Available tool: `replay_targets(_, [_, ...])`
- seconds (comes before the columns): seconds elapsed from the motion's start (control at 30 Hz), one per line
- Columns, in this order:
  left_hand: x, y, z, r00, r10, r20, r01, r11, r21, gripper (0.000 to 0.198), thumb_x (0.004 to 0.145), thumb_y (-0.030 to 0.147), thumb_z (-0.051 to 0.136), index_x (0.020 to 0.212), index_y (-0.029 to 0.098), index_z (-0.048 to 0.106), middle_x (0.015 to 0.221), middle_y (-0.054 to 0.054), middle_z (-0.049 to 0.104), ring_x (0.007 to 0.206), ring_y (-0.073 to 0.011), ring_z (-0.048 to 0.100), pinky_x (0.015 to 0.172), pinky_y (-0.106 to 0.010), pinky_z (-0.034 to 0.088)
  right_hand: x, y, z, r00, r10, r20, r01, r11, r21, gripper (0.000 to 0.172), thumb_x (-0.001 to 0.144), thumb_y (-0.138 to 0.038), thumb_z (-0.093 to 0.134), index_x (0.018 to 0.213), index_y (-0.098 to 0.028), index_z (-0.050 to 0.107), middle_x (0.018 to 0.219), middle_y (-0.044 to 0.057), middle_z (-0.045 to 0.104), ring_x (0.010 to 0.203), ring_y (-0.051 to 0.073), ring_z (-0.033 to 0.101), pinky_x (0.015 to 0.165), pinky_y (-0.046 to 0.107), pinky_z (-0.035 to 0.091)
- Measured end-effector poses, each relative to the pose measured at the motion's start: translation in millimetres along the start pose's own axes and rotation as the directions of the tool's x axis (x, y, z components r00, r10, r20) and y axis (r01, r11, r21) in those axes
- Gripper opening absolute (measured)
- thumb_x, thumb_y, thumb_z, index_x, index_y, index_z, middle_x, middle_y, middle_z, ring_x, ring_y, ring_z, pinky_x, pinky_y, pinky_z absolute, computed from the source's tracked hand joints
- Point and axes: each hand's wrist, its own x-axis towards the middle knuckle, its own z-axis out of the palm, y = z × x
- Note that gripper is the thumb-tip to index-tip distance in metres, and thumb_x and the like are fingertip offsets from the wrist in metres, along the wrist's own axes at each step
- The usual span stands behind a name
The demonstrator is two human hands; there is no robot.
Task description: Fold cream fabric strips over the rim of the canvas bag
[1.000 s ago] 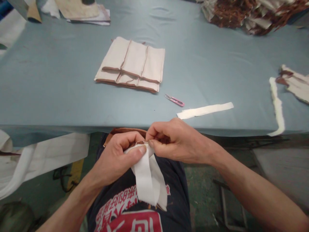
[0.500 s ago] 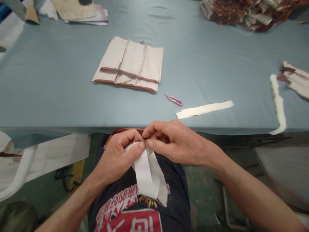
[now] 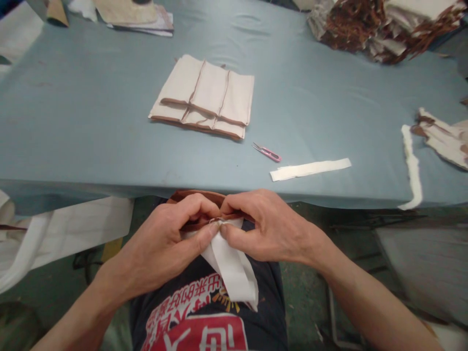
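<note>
My left hand [image 3: 166, 239] and my right hand [image 3: 265, 226] meet above my lap, just in front of the table edge. Thumbs and fingers of both pinch a white fabric piece [image 3: 236, 273] with brown cloth [image 3: 195, 196] along its upper side. Its white part hangs down over the dark printed clothing on my lap. The exact spot between the fingertips is partly hidden. Beyond my hands on the table lie pink-handled thread snips [image 3: 268, 152] and a flat white fabric strip [image 3: 310, 169].
Cream stitched panels [image 3: 206, 90] with brown edging lie stacked mid-table. A large fabric bundle with frayed brown edges [image 3: 354, 29] sits back right. At the right are a crumpled white strip [image 3: 413, 168] and a cream-and-brown fabric piece [image 3: 444, 139]. Papers [image 3: 161, 22] lie back left.
My right hand has shifted its pinch, and more of the brown cloth shows between my hands. The hanging white part has swung slightly right. The view has turned a little.
</note>
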Motion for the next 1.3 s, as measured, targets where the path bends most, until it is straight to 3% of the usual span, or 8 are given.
replay_targets(0.23, [-8, -9, 2.3, 0.982, 0.174, -0.067, -0.169, 0.983, 0.067, 0.009, 0.099, 0.021, 0.057, 0.096, 0.021, 0.066, 0.082, 0.005, 0.071, 0.064, -0.0078, 0.063, 0.056, -0.017, 0.046, 0, -10, 4, 1.000, -0.006, 0.006, 0.006, 0.999, 0.049, 0.009, 0.078, -0.018, 0.056, 0.070, -0.016, 0.057, 0.062, -0.005, 0.050, 0.057, 0.008, 0.040, 0.057, 0.028, 0.024])
replay_targets(0.47, [-14, -24, 2.1, 0.893, 0.450, -0.017, -0.442, 0.882, 0.165, 0.020, 0.102, 0.009, 0.048, 0.114, 0.020, 0.060, 0.098, -0.003, 0.075, 0.087, -0.0136, 0.072, 0.079, -0.021, 0.056, 1, -11, 2, 0.993, 0.055, 0.101, -0.084, 0.948, 0.309, 0.009, 0.076, -0.013, 0.056, 0.068, -0.017, 0.057, 0.060, -0.008, 0.043, 0.055, 0.007, 0.036, 0.054, 0.022, 0.027])
replay_targets(0.73, [-8, -25, 4.3, 0.768, 0.637, -0.066, -0.591, 0.745, 0.311, 0.022, 0.099, 0.007, 0.049, 0.113, 0.021, 0.059, 0.092, -0.005, 0.074, 0.080, -0.0158, 0.072, 0.071, -0.024, 0.057, 5, 5, 9, 0.944, 0.102, 0.314, -0.289, 0.711, 0.641, 0.014, 0.078, -0.030, 0.059, 0.074, -0.017, 0.057, 0.064, -0.006, 0.047, 0.057, 0.009, 0.037, 0.051, 0.021, 0.030])
replay_targets(0.8, [-8, -24, 6.2, 0.790, 0.603, -0.107, -0.560, 0.782, 0.275, 0.026, 0.095, 0.004, 0.051, 0.113, 0.021, 0.059, 0.091, -0.004, 0.074, 0.079, -0.0148, 0.071, 0.072, -0.023, 0.057, 4, 6, 11, 0.949, 0.134, 0.286, -0.292, 0.717, 0.633, 0.008, 0.077, -0.025, 0.058, 0.073, -0.018, 0.057, 0.062, -0.007, 0.044, 0.055, 0.008, 0.035, 0.050, 0.021, 0.028])
replay_targets(0.9, [-10, -19, 3.8, 0.905, 0.407, -0.126, -0.387, 0.909, 0.156, 0.022, 0.092, 0.009, 0.055, 0.110, 0.021, 0.061, 0.090, -0.001, 0.074, 0.074, -0.0128, 0.069, 0.067, -0.021, 0.053, 0, 2, 9, 0.978, 0.122, 0.169, -0.196, 0.816, 0.544, 0.004, 0.078, -0.016, 0.058, 0.074, -0.017, 0.059, 0.062, -0.007, 0.048, 0.054, 0.007, 0.038, 0.051, 0.020, 0.030])
replay_targets(1.0, [-7, -12, -4.3, 0.983, 0.181, 0.017, -0.181, 0.983, 0.018, 0.024, 0.103, 0.024, 0.043, 0.095, 0.019, 0.064, 0.082, 0.001, 0.069, 0.069, -0.0122, 0.063, 0.064, -0.022, 0.050, -5, -4, 4, 0.998, 0.056, 0.011, -0.057, 0.946, 0.318, 0.008, 0.077, -0.011, 0.059, 0.073, -0.017, 0.062, 0.063, -0.007, 0.054, 0.055, 0.007, 0.042, 0.056, 0.021, 0.032])
replay_targets(1.1, [4, -5, -11.0, 0.977, 0.067, 0.201, -0.053, 0.996, -0.074, 0.051, 0.111, 0.036, 0.025, 0.080, 0.017, 0.061, 0.076, 0.000, 0.065, 0.069, -0.0134, 0.057, 0.068, -0.025, 0.048, -9, -5, 2, 0.991, -0.066, -0.118, 0.075, 0.994, 0.076, 0.010, 0.077, -0.009, 0.059, 0.074, -0.016, 0.065, 0.062, -0.006, 0.057, 0.054, 0.007, 0.044, 0.058, 0.023, 0.031])
replay_targets(1.3, [29, 3, -16.8, 0.920, 0.130, 0.370, -0.106, 0.991, -0.085, 0.041, 0.109, 0.036, 0.041, 0.075, 0.018, 0.055, 0.075, 0.002, 0.060, 0.068, -0.0119, 0.054, 0.065, -0.023, 0.043, -17, 0, -6, 0.979, -0.195, -0.058, 0.186, 0.973, -0.135, 0.017, 0.094, -0.015, 0.057, 0.080, -0.015, 0.067, 0.071, 0.001, 0.068, 0.062, 0.013, 0.058, 0.060, 0.027, 0.032])
